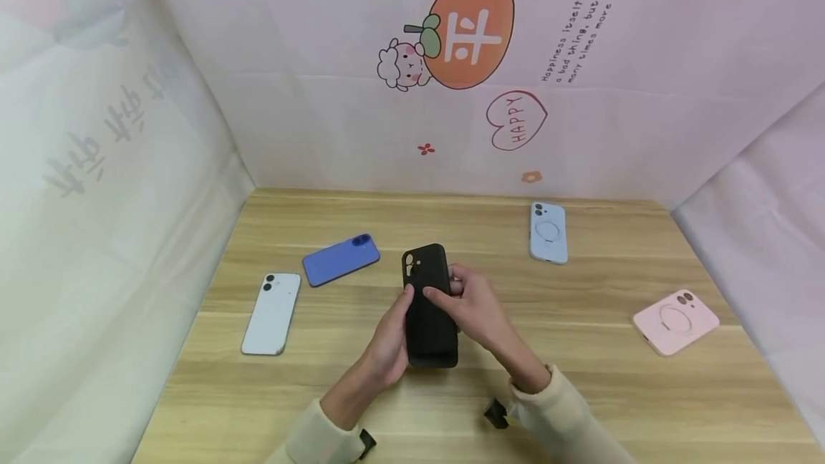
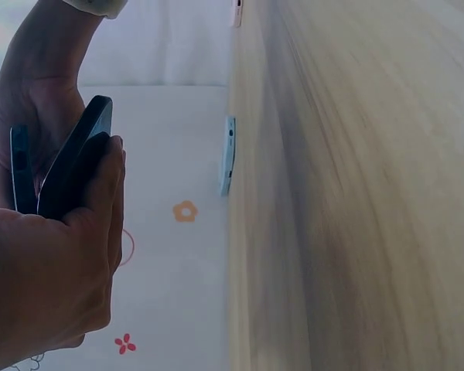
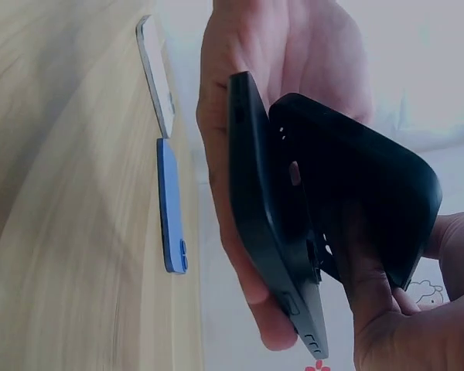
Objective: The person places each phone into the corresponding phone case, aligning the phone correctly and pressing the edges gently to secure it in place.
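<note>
A wooden table (image 1: 580,378) was seen w/ a pink printed backdrop (image 1: 361,92) behind and at both sides. Above the table's middle, a black phone (image 3: 274,232) and a black case (image 1: 428,306) were held together by both hands, clear of the tabletop. In the right wrist view the case (image 3: 356,185) was seen partly on: one end splayed away from the phone, the other end close against it. The left hand (image 1: 387,346) was wrapped round the pair's left edge from below, thumb on the case back. The right hand (image 1: 473,306) was clamped on the right edge, fingers laid across the case's upper back approx. by the camera cutout. The hands were nearly touching, w/ the pair between them.

On the table, left of the hands, a white phone (image 1: 272,313) was lying flat, back up, and just beyond it a blue phone (image 1: 340,259), angled; the two were near each other, not touching. To the far right, a light-blue case (image 1: 548,232) w/ a ring on its back was set near the backdrop. A pink case (image 1: 675,321), also ringed, was lying by the right edge, well apart from the rest.
</note>
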Tool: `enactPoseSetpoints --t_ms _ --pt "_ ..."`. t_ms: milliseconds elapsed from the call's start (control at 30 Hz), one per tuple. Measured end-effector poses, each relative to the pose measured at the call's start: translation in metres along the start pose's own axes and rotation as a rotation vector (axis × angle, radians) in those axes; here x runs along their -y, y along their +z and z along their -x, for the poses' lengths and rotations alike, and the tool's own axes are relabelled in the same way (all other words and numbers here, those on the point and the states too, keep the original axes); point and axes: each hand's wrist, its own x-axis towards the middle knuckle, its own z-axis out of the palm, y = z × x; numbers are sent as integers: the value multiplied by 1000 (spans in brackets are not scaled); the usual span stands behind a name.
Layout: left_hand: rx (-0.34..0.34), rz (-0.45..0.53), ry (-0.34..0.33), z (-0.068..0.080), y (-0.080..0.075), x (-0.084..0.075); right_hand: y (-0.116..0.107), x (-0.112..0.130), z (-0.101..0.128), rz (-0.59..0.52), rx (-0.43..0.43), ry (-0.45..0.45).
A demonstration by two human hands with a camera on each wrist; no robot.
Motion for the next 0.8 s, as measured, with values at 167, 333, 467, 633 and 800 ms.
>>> enactPoseSetpoints --t_ms 167,333,467,633,800 --pt "-13 1 -5 0 0 1 1 -1 1 1 -1 -8" --pt "-8 10 -2 0 -1 1 1 -5 1 27 12 -1" --pt "-14 23 9 0 -2 0 2 -6 2 44 27 10" --pt "-34 8 22 1 -2 -1 3 -7 3 46 40 10" --pt "-43 4 27 1 -2 0 4 -8 5 44 53 19"
